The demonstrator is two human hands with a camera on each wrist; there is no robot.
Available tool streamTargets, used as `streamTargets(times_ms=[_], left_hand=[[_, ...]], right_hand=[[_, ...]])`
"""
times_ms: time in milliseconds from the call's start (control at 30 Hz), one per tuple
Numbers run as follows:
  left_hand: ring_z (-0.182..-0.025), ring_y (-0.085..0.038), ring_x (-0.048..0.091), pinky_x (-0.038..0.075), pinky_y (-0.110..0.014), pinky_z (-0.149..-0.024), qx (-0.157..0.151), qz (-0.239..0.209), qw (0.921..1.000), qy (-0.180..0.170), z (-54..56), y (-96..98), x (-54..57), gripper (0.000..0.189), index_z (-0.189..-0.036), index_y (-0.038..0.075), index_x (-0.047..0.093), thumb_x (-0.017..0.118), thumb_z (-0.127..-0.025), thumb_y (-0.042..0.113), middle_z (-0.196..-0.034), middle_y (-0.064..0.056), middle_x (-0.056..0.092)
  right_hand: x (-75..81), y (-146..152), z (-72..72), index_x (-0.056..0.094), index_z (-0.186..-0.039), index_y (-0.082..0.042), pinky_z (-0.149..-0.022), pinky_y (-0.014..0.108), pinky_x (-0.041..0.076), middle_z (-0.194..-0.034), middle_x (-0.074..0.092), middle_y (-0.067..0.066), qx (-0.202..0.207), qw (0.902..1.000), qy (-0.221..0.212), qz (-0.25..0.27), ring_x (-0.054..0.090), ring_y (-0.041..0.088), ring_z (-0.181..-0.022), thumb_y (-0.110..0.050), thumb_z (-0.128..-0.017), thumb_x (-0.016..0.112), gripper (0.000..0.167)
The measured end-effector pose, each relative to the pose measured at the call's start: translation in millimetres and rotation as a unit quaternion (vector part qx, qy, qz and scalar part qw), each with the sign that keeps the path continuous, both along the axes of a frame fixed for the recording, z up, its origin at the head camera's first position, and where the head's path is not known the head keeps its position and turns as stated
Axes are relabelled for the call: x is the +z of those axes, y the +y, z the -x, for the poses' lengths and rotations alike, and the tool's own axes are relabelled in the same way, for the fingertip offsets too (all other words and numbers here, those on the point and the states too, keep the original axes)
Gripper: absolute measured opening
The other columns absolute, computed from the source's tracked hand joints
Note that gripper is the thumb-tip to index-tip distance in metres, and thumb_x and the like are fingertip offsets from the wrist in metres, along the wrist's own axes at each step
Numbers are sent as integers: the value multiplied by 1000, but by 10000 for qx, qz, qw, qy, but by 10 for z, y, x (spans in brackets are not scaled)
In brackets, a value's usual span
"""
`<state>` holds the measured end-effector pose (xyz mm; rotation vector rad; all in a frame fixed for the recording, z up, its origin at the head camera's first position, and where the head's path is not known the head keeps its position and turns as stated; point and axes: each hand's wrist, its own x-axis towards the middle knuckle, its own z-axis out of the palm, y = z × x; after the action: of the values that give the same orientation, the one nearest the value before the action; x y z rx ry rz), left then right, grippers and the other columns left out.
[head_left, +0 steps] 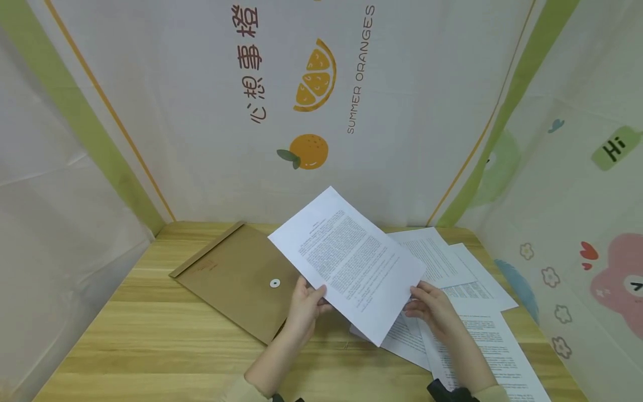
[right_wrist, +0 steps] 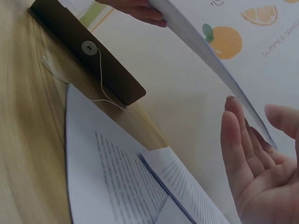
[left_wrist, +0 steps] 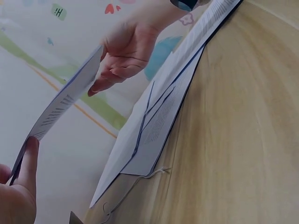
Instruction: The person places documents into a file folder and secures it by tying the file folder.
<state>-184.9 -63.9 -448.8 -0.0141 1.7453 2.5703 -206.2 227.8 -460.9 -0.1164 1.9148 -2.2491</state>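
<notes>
Both hands hold a printed paper tilted above the table. My left hand pinches its lower left edge, thumb on the printed face; the left wrist view shows that thumb against the paper. At the lower right edge is my right hand, where the right wrist view shows the paper's edge between thumb and fingers. A brown envelope with a white button closure lies partly behind the left hand. Its string trails onto the wood in the right wrist view.
More printed papers lie overlapping on the right of the wooden table, under the right forearm. Two others lie farther back. A white curtain with orange prints hangs behind the table, and printed cloth hangs at the right side.
</notes>
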Motion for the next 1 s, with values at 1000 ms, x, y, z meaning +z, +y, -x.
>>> streamTargets(times_ms=[1000], left_hand=[[-83,-31,69,56,-46,-74,-468,356,9974,423,-7,-243,-42,43,-136,-3,31,47,-97,-1,-103,-26,65]], right_hand=[[7,115,-99,22,-143,2,-55,23,53,-94,66,13,161,9958,354,-828,64,14,-67,-5,-95,55,59]])
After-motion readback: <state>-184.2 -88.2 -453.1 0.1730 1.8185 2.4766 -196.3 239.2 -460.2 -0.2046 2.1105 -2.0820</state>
